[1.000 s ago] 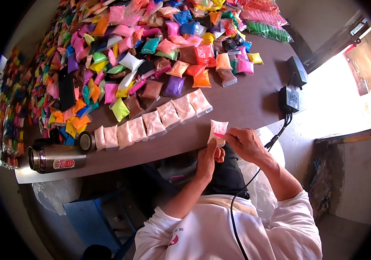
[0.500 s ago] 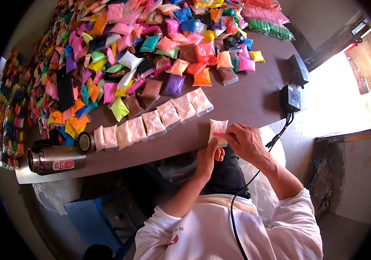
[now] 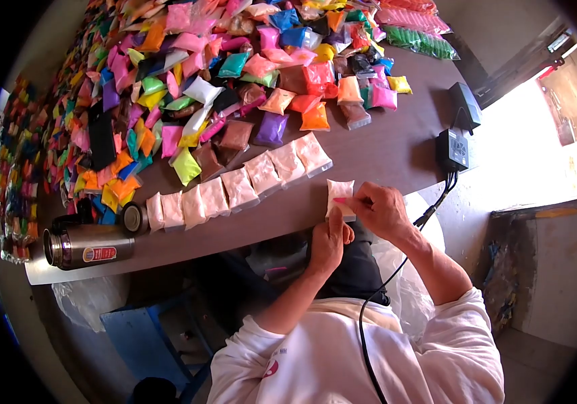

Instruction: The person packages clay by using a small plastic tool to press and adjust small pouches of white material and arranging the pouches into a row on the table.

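The packet (image 3: 337, 190) lies at the near edge of the desk (image 3: 396, 135), just beyond the right end of the row (image 3: 240, 188) and apart from it. The left grip (image 3: 329, 241) has its thumb on the packet's near end; the other fingers curl below, and whether they close on it I cannot tell. The right grip (image 3: 380, 209) pinches a bright pink strip (image 3: 340, 200) over the packet's face; whether strip and film touch is unclear.

The packet should be light and soft, its pale filling giving under a thumb, its film probably slick and easily split by a hard squeeze. Best hold: the flat near end, leaving the plump middle unpressed.

The row repeats that shape: pale pink cushions with clear, flat ends. Beyond it, the pile (image 3: 234, 65) mixes glossy, crinkled pouches in many colours. At the row's left end sit a round lid (image 3: 134, 219) and a brushed-metal flask (image 3: 96, 246), hard and cylindrical.
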A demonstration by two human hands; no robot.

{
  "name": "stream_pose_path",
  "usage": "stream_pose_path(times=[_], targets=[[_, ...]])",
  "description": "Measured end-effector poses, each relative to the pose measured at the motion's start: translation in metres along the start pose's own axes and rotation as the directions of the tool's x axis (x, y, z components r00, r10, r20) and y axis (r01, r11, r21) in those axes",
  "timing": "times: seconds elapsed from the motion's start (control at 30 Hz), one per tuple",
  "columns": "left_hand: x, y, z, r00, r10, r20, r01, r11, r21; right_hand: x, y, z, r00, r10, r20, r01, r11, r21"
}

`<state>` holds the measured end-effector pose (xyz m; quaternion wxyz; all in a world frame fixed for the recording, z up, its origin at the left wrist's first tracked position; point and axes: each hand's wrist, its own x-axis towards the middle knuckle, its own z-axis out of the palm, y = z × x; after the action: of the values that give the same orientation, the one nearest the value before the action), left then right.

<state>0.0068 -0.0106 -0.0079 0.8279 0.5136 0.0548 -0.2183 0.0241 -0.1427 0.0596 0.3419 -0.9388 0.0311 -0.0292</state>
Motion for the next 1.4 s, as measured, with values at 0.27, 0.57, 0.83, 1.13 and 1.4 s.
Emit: stream_pose_path(times=[0.27,0.57,0.83,1.13,1.4], targets=[[0.004,0.001,0.0,0.999,-0.038,0.02,0.038,0.999,0.013,0.004,0.015,0.003,0.996,-0.006,-0.085,0.011,0.998,0.058],[0.005,-0.008,-0.001,1.0,0.017,0.023,-0.017,1.0,0.003,-0.005,0.004,-0.006,0.955,-0.278,-0.105,0.27,0.959,-0.086],[0.004,0.003,0.006,1.0,0.014,-0.015,-0.014,1.0,-0.005,0.008,-0.003,-0.002,0.975,-0.221,-0.017,0.219,0.972,-0.085],[0.003,0.002,0.005,0.999,0.013,-0.032,-0.01,0.996,0.083,0.012,0.003,0.0,0.999,0.032,0.014,-0.033,0.997,0.065],[0.003,-0.001,0.0,0.998,0.007,-0.061,0.004,0.984,0.179,0.027,0.023,-0.006,0.964,0.093,-0.249,-0.089,0.996,0.029]])
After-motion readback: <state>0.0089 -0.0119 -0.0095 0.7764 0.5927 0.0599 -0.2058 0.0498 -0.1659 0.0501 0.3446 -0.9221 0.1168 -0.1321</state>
